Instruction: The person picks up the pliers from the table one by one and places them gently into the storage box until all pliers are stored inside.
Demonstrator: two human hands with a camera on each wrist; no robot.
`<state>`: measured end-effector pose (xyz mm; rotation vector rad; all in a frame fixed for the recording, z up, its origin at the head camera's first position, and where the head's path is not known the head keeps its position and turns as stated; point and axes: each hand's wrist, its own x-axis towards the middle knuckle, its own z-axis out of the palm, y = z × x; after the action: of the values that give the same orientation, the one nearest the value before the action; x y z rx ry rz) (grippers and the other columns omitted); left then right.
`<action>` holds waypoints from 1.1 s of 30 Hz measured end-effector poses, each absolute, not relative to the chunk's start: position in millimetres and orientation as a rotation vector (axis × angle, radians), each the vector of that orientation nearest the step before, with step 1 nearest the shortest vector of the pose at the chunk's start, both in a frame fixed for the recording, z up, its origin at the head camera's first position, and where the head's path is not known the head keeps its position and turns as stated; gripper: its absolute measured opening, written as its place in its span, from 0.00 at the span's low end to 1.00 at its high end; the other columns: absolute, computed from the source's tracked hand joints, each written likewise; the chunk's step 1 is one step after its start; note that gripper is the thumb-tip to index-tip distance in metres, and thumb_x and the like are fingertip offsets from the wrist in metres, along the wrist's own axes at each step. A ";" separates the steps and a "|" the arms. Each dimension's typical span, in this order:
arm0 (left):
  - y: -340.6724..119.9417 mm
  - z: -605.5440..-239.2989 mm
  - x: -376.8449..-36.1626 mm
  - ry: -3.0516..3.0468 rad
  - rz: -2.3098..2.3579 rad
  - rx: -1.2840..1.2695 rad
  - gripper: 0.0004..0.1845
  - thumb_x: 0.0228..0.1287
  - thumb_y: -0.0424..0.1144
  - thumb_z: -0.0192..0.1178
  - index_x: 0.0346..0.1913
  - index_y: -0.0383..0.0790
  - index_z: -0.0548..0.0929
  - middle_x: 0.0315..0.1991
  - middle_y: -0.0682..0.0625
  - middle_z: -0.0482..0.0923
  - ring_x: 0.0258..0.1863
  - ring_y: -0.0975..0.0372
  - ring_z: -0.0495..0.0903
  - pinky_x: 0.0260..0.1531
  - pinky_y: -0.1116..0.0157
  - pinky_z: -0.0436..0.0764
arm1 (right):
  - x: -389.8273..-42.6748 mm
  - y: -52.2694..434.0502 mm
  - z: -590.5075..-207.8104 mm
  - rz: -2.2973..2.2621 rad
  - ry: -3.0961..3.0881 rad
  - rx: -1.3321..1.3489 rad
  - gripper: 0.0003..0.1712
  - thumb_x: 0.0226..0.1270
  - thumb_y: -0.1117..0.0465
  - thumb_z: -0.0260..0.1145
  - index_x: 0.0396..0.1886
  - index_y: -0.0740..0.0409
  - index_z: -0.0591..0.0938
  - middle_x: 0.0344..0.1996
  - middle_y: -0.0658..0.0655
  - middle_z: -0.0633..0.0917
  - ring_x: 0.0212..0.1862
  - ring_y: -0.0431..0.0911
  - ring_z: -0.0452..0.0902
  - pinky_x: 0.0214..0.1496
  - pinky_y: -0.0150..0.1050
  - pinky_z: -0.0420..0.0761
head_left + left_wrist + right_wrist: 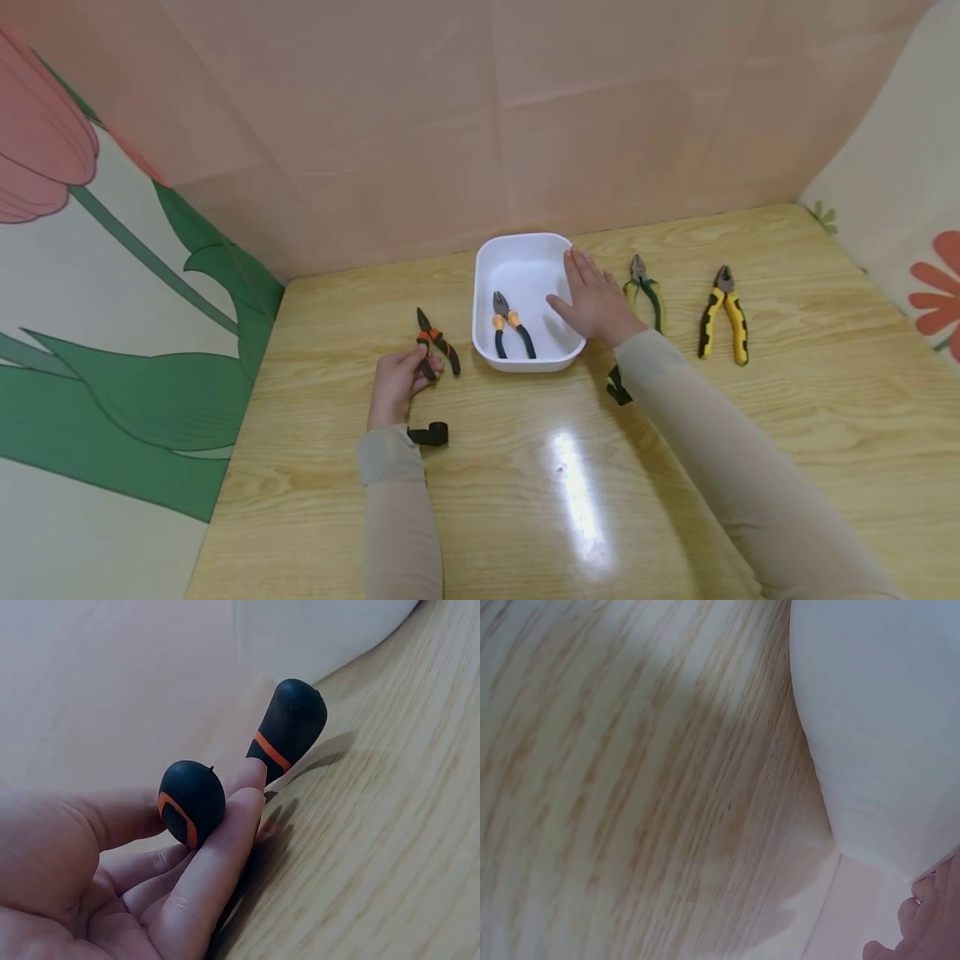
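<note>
My left hand (396,385) pinches one handle of the long-nose pliers (448,352), which have black and orange grips. In the left wrist view the thumb and fingers close round that handle (196,796), while the other handle stands apart just beyond the fingertips. To the right is a white plastic tub (528,365) with a pair of combination pliers (501,307) lying inside, its handles black and light orange. With fingers straight, my right hand (600,307) rests at the tub's right rim. The right wrist view shows the tub's outer wall (877,727) and a few fingertips.
Right of the tub lie green-handled pliers (651,298), partly hidden by the right hand and forearm, and yellow-and-black pliers (724,312) farther right. A pinkish covering (390,108) rises behind the wooden table (315,467). Black wrist-camera parts (431,433) project near the left cuff.
</note>
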<state>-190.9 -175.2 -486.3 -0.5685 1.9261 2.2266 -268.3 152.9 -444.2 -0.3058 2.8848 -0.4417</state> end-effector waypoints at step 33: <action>-169.3 -474.8 -192.1 1.938 2.318 -0.532 0.19 0.78 0.36 0.55 0.51 0.16 0.80 0.30 0.45 0.86 0.31 0.60 0.87 0.39 0.64 0.88 | -268.6 153.3 -445.9 -0.477 2.906 -0.293 0.53 0.79 0.36 0.45 0.80 0.62 0.28 0.81 0.65 0.35 0.81 0.59 0.30 0.79 0.60 0.38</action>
<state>-192.1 -169.3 -474.8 -0.5324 1.9381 2.3175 -268.6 153.3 -445.9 -0.2929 2.9058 -0.4770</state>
